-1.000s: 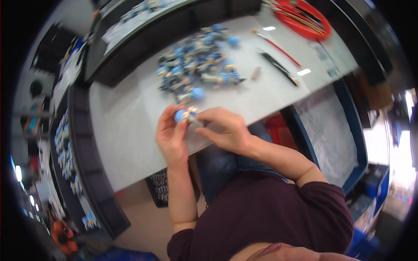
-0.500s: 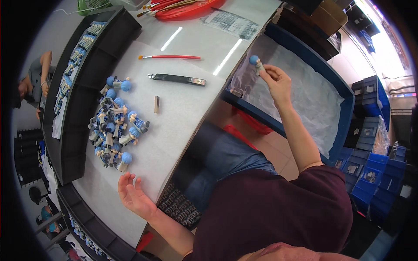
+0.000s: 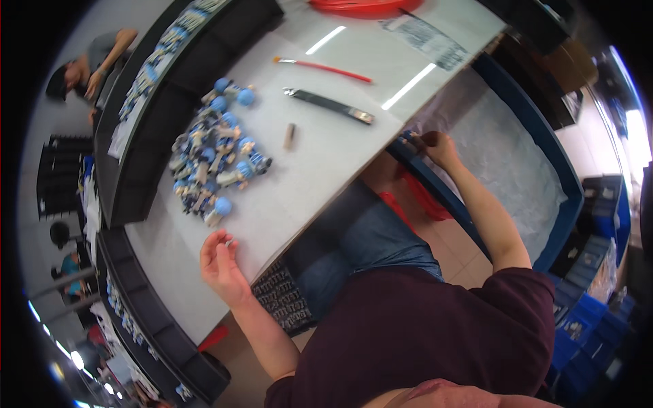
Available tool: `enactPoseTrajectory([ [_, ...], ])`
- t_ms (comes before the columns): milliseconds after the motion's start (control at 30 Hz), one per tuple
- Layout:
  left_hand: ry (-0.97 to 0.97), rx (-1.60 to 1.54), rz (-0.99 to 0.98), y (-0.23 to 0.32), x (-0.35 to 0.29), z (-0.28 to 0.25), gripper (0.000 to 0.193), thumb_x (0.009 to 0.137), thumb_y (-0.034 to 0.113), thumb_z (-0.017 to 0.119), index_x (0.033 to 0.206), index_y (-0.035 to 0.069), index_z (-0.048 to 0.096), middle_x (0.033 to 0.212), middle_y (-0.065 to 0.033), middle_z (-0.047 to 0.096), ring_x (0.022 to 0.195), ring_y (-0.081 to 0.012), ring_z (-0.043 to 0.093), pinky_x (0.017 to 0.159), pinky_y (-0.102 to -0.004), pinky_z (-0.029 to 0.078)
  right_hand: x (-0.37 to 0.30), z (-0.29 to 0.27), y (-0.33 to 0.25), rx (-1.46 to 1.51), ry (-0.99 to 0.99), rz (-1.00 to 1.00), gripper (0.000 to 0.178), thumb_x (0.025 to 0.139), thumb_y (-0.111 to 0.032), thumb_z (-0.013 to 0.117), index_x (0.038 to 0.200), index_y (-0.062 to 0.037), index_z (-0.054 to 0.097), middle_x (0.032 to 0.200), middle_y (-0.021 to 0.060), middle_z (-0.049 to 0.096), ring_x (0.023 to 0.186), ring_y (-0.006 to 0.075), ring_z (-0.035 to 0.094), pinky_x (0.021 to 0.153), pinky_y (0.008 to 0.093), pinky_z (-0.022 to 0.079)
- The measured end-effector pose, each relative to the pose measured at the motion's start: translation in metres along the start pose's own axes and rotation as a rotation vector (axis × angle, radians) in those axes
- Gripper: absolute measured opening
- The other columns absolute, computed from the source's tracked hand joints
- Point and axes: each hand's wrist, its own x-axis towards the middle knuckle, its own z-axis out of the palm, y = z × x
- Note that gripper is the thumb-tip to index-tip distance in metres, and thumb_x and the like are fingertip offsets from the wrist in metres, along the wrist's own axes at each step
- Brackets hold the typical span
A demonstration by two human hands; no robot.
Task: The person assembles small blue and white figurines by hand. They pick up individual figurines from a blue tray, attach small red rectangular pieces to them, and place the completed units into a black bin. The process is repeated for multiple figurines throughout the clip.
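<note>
My right hand (image 3: 441,150) reaches into the corner of a blue tray (image 3: 435,180) lined with thin white sheeting. Its fingers are closed on a small figurine (image 3: 409,136), mostly hidden by the fingers and the tray wall. Palm up at the table's edge, my left hand (image 3: 223,269) holds nothing, its fingers loosely bent and apart. Just beyond it lies a pile of blue-haired figurines (image 3: 211,153), heaped on the white table (image 3: 306,166).
A red-handled brush (image 3: 326,69), a black-handled metal tool (image 3: 328,105) and a small block (image 3: 290,136) lie on the table. Dark trays (image 3: 153,146) of figurines border its left side. A person (image 3: 102,64) sits beyond. Blue bins (image 3: 585,313) stand at the right.
My right hand has lowered the figurine from above the tray to its near corner. My left hand stays by the pile. The whole view has turned and shifted.
</note>
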Motion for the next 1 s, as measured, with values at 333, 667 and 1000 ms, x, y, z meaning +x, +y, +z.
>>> enactPoseTrajectory([
  [333, 0.084, 0.701, 0.426, 0.025, 0.024, 0.006, 0.025, 0.077, 0.001, 0.064, 0.102, 0.002, 0.061, 0.094, -0.0108, 0.062, 0.078, -0.0198, 0.06, 0.065, -0.0274, 0.049, -0.037, -0.029, -0.057, 0.266, 0.354, -0.21, 0.032, 0.084, -0.015, 0.062, 0.11, 0.0031, 0.055, 0.099, 0.0125, 0.064, 0.084, 0.0152, 0.062, 0.073, 0.0287, 0.049],
  [667, 0.087, 0.78, 0.487, 0.016, 0.017, 0.014, 0.015, 0.075, 0.004, 0.069, 0.086, 0.001, 0.058, 0.089, -0.0104, 0.062, 0.068, -0.0219, 0.06, 0.061, -0.0298, 0.049, -0.144, 0.001, -0.234, 0.79, -0.263, -0.733, 0.023, 0.084, 0.003, 0.057, 0.106, 0.0021, 0.053, 0.096, 0.0101, 0.061, 0.082, 0.0126, 0.059, 0.07, 0.0229, 0.049],
  [1000, -0.017, 0.372, 0.604, 0.009, -0.018, 0.019, 0.037, 0.077, -0.007, 0.063, 0.112, -0.004, 0.051, 0.107, -0.0163, 0.06, 0.094, -0.0223, 0.062, 0.085, -0.0322, 0.048, -0.151, 0.064, -0.342, 0.866, -0.676, -0.462, 0.048, 0.085, -0.015, 0.064, 0.123, 0.0068, 0.046, 0.101, 0.0136, 0.059, 0.09, 0.0124, 0.058, 0.077, 0.0252, 0.048],
])
